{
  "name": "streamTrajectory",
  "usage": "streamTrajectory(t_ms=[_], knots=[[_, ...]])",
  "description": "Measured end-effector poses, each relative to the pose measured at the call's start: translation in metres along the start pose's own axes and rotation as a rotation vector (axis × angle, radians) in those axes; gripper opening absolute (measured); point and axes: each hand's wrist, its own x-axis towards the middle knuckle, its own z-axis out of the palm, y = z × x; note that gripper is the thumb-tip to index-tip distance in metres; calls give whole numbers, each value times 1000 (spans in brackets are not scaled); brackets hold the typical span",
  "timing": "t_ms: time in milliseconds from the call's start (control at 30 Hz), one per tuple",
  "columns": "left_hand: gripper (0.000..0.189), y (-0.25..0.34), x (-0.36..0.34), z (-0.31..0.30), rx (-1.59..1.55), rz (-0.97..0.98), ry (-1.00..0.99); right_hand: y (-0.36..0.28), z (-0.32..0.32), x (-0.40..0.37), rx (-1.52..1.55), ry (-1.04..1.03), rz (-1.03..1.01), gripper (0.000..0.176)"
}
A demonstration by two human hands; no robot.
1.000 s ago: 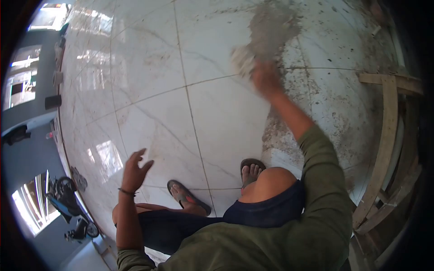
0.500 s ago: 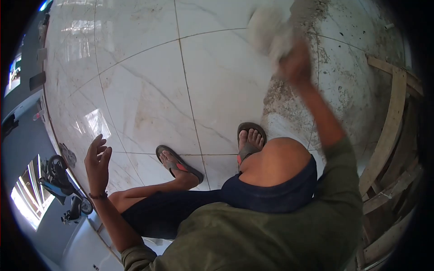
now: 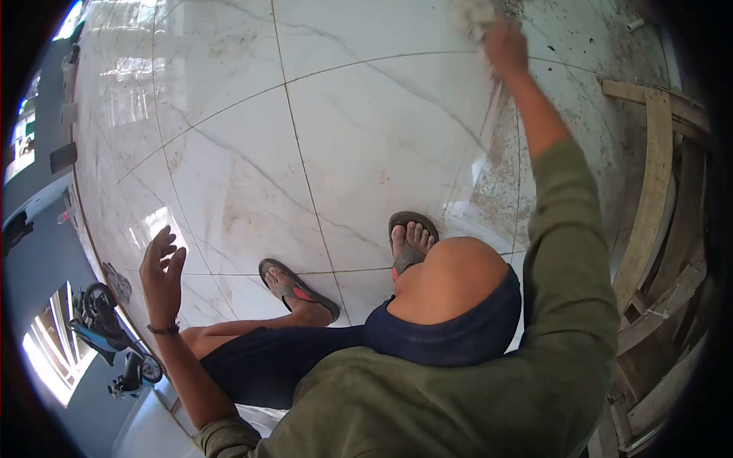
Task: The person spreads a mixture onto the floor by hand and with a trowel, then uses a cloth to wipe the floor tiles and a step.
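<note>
At the far end of my stretched right arm, my right hand (image 3: 507, 50) is closed round a pale, bunched rag (image 3: 475, 17), which is partly smeared by motion. The rag is against the white tiled floor (image 3: 382, 130), beside a brown strip of dirt (image 3: 500, 164). My left hand (image 3: 162, 275) hangs in the air by my left knee, fingers loosely apart and holding nothing. Below are my two feet in flip-flops (image 3: 301, 294), planted on the tiles.
A wooden frame of rough planks (image 3: 657, 183) stands along the right side. Dirt and small debris (image 3: 584, 53) speckle the tiles at upper right. A motorbike (image 3: 107, 328) is by the wall at far left.
My right hand has moved farther away from me with the rag. The dirt strip near my right foot is thinner, with shinier tile showing. My left hand has hardly moved.
</note>
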Motion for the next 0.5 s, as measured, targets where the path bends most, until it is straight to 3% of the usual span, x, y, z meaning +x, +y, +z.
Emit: streamTrajectory(t_ms=[67,100,167,233,267,300,367,400,433,500], knots=[[42,-5,-15,-6,6,-15,9,37,-4,56,-387,87,14,30],[42,-7,-20,-10,6,-22,12,22,-42,76,-272,-82,128,23],[42,-10,-28,-13,-10,-35,24,-21,-105,77,-156,144,47,19],[42,-6,-28,-14,-25,-21,37,-8,-122,43,-232,231,-220,42],[42,-4,-26,-14,-30,-8,36,-4,-123,18,-266,270,-350,57],[42,-2,-22,-12,-37,12,31,-7,-121,-19,-184,289,-398,61],[42,-5,-11,-7,-48,23,-6,-16,-121,-116,108,122,-337,70],[42,-4,-5,-4,-48,28,-19,-1,-100,-189,213,80,-219,71],[42,-1,3,-2,-45,35,-31,-11,-103,-257,108,0,-190,72],[42,8,20,7,-41,79,-51,-41,-129,-370,266,-342,77,60]])
